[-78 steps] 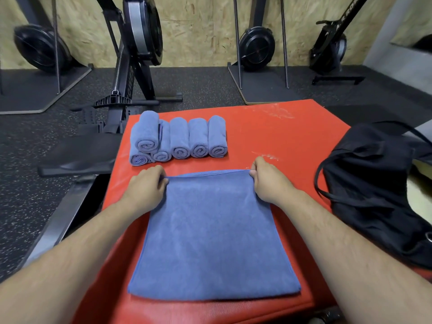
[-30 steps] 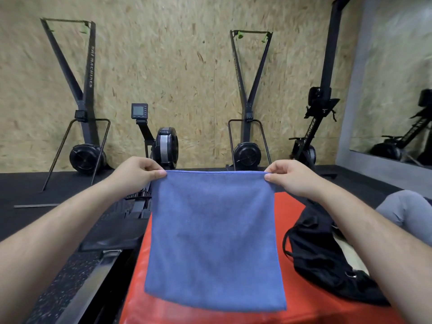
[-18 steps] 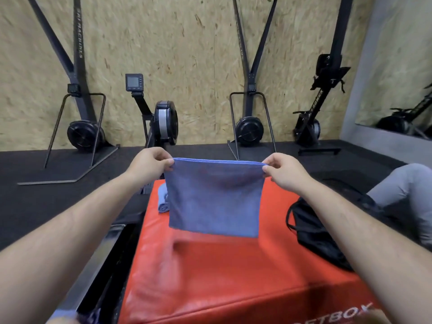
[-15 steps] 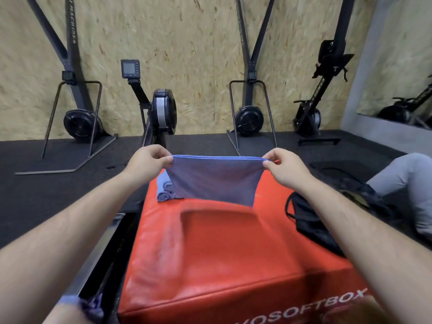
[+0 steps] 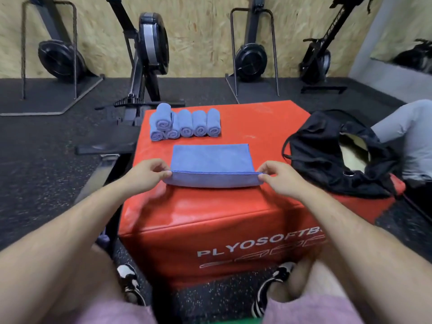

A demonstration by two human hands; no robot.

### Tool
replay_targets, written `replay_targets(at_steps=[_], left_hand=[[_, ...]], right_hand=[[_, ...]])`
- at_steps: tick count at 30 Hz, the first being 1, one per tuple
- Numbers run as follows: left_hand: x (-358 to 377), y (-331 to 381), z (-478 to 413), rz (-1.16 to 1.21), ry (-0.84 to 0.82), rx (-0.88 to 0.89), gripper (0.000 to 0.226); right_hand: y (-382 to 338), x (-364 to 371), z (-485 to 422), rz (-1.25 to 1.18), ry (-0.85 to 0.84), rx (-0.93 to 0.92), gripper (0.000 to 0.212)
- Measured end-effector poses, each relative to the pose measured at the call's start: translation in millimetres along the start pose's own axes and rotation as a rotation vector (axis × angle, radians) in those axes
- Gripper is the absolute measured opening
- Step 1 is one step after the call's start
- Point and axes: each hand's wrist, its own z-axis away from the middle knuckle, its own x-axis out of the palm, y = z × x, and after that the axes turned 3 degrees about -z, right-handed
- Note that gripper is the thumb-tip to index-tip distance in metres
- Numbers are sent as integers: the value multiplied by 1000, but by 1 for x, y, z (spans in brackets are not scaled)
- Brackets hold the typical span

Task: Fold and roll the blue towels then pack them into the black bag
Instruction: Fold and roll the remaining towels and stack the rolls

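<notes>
Head view:

- Your left hand (image 5: 149, 174) is pinching the near left corner of the blue towel (image 5: 211, 157), thumb and fingers curled onto the hem.
- Your right hand (image 5: 278, 177) is doing the same at the near right corner, so both hands are grasping cloth.
- The towel is sitting mid-top on the red plyo box (image 5: 210, 218). Its far part is lying flat. Its near edge is being held slightly up between your hands, with a strip of cloth sagging under the hem.
- The rolled towels (image 5: 187, 123) are lining up at the far left of the box top, just beyond the flat towel and not touching it. I'm counting six, spiral ends facing you, with one riding on top at the left end.
- The black bag (image 5: 322, 155) is slumping on the right side of the box top, well apart from the towel. Its mouth is gaping open and showing something pale inside; I can't tell what.
- The box front is showing white "PLYOSOFTB…" lettering, which your right forearm is cutting off.
- Your shoes (image 5: 131, 284) are resting on the speckled floor (image 5: 46, 148) at the near foot of the box, with your pink shorts (image 5: 112, 312) showing at the bottom edge.
- Someone's grey-clad leg (image 5: 406, 127) is poking in at the right, past the bag.
- A rowing machine (image 5: 149, 50) is standing beyond the box's far left corner.
- Other black gym machines are lining the chipboard wall (image 5: 198, 31).
</notes>
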Motion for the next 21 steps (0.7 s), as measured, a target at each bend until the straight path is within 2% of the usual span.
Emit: replay_targets(at_steps=[11, 21], left_hand=[[-13, 10, 19, 119, -153, -79, 7], [-4, 9, -39, 107, -33, -147, 10]], right_hand=[[1, -20, 6, -131, -185, 84, 7], [3, -12, -53, -38, -149, 142, 5]])
